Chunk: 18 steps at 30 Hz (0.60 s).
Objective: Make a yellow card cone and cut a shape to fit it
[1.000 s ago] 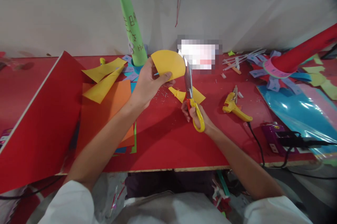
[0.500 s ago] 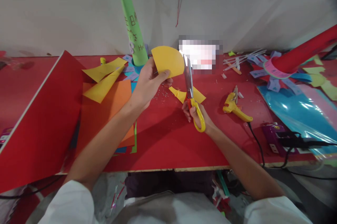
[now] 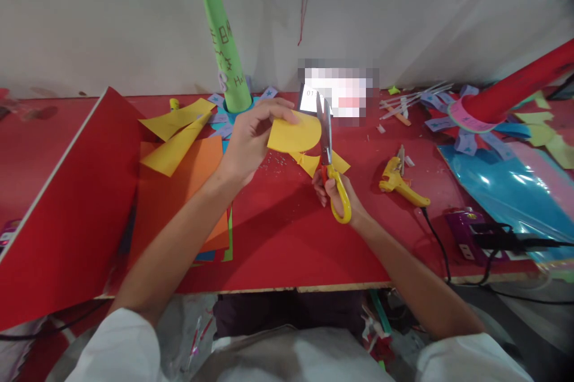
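My left hand pinches a yellow paper piece with a rounded edge, held above the table. In my right hand is a pair of scissors with yellow and red handles, its blades pointing up and away from me. The blades stand close beside the right edge of the paper; whether they touch it I cannot tell. Beneath them, a curved yellow paper offcut lies on the red table.
Left of my hands lie yellow paper strips, orange sheets and a standing red board. Behind rises a green paper cone. On the right are a yellow glue gun, a purple power box and a red cone.
My left hand has turned the yellow paper, so its rounded edge now faces down and right instead of up. The scissors have barely moved.
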{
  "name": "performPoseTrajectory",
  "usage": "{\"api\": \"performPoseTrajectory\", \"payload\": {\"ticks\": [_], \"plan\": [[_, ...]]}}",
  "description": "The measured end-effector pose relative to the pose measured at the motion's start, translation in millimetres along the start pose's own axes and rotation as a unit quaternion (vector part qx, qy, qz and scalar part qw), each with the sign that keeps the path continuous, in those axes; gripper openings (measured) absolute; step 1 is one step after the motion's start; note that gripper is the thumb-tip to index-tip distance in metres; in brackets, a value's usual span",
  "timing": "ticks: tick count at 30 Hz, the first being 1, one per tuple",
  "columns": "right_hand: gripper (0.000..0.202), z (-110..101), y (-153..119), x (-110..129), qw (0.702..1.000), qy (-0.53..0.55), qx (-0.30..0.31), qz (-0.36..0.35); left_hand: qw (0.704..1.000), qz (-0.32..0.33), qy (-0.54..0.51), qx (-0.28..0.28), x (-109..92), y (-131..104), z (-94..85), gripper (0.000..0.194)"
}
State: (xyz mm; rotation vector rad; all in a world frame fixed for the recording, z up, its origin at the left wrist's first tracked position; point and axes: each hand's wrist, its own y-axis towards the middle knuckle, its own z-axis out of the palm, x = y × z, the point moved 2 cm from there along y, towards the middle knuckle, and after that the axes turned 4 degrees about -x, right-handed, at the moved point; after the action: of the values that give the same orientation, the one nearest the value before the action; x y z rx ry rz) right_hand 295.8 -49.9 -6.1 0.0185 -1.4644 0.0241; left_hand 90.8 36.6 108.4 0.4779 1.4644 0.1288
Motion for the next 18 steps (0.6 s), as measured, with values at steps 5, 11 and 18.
{"api": "performPoseTrajectory", "payload": {"ticks": [5, 11, 18], "plan": [[0.08, 1, 3, 5, 1.0, 0.025, -0.015, 0.009, 0.999, -0.019, -0.023, 0.017, -10, -2, 2.7, 0.023], [0.08, 3, 2, 6, 1.0, 0.025, -0.001, 0.008, 0.999, -0.015, -0.044, -0.017, -14, -3, 4.8, 0.041], [0.08, 1, 1, -1, 1.0, -0.006, 0.014, 0.012, 0.995, -0.007, 0.077, -0.057, 4, 0, 0.6, 0.017]]}}
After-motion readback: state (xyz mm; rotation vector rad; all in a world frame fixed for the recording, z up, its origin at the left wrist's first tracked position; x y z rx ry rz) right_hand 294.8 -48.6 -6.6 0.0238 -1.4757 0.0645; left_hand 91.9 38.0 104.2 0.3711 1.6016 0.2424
